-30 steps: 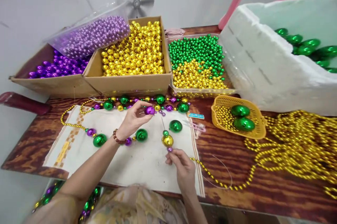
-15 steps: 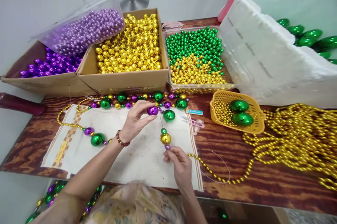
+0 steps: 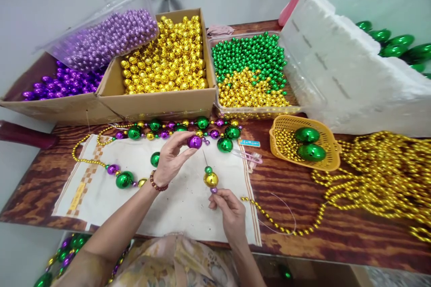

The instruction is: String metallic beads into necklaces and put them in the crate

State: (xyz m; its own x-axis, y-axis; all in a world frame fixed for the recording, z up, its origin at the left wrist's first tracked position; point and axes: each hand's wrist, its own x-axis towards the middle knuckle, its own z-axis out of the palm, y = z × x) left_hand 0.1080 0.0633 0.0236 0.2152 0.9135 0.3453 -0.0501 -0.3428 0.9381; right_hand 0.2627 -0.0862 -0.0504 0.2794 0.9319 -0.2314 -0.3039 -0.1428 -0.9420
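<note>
Your left hand (image 3: 171, 159) pinches a purple bead (image 3: 194, 142) above the cloth (image 3: 175, 206). Your right hand (image 3: 229, 210) grips a needle (image 3: 204, 159) below its gold bead (image 3: 210, 179). Since the earlier frame, a green ball (image 3: 155, 159) shows beside your left wrist. Thread indistinct.
</note>
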